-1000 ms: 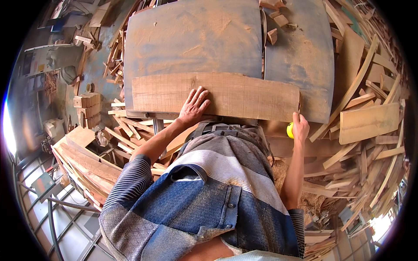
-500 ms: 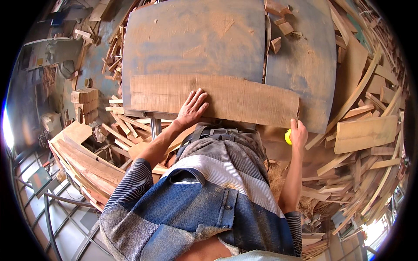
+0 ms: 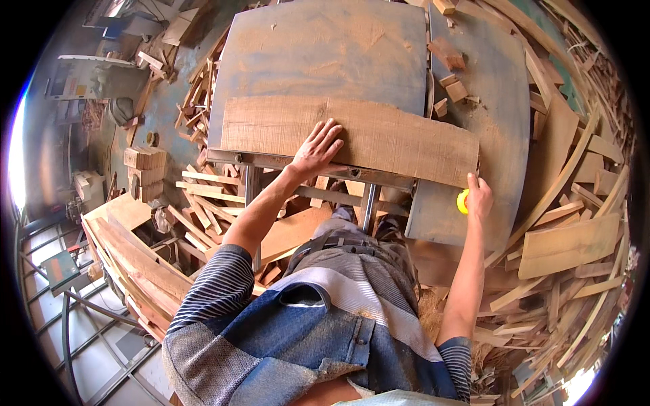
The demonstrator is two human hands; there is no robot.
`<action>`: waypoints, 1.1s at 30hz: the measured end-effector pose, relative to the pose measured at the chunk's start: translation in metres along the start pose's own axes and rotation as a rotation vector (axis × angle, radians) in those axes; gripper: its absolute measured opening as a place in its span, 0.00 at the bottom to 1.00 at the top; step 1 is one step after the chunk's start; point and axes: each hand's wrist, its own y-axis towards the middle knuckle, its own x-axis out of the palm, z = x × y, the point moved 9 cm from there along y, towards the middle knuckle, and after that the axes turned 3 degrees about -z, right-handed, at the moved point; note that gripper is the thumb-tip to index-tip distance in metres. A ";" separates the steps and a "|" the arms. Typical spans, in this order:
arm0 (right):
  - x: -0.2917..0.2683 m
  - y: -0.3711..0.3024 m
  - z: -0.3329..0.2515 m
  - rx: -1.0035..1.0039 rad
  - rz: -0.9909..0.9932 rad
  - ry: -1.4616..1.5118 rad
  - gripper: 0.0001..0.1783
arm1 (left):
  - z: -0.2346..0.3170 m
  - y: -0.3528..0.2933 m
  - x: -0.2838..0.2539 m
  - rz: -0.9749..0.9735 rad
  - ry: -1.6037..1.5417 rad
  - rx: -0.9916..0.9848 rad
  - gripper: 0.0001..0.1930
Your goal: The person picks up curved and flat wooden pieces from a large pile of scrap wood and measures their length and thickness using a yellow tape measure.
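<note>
A long, rough wooden board (image 3: 399, 139) lies across a dusty grey metal machine table (image 3: 318, 61), along its near edge. My left hand (image 3: 319, 147) rests flat on the board left of its middle, fingers stretched out. At the board's right end, my right hand (image 3: 480, 196) is closed around a small round yellow tape measure (image 3: 463, 201). The fingers hide most of it. Those fingertips are at the board's near right corner, and I cannot tell whether they touch it.
Small wood offcuts (image 3: 455, 88) lie on the right table section (image 3: 497, 115), beside a slot. Heaped scrap planks (image 3: 572, 243) crowd the right side. On the left are stacked blocks (image 3: 144, 166) and long boards (image 3: 139, 260). Metal legs (image 3: 368, 206) stand below the table.
The right table section and its offcuts have shifted toward me relative to the left section. My view has shifted too. Both hands keep their places at the board.
</note>
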 end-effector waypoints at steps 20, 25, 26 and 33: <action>-0.001 0.051 -0.040 0.019 0.024 0.078 0.29 | -0.049 0.047 0.008 -0.031 0.040 -0.031 0.36; 0.002 0.070 -0.051 0.030 0.006 0.091 0.28 | -0.065 0.064 0.011 -0.100 0.057 -0.053 0.38; 0.002 0.074 -0.052 0.030 0.005 0.090 0.28 | -0.068 0.068 0.011 -0.112 0.055 -0.059 0.38; 0.001 0.092 -0.070 0.015 0.047 0.132 0.28 | -0.084 0.085 0.008 -0.074 0.050 -0.068 0.38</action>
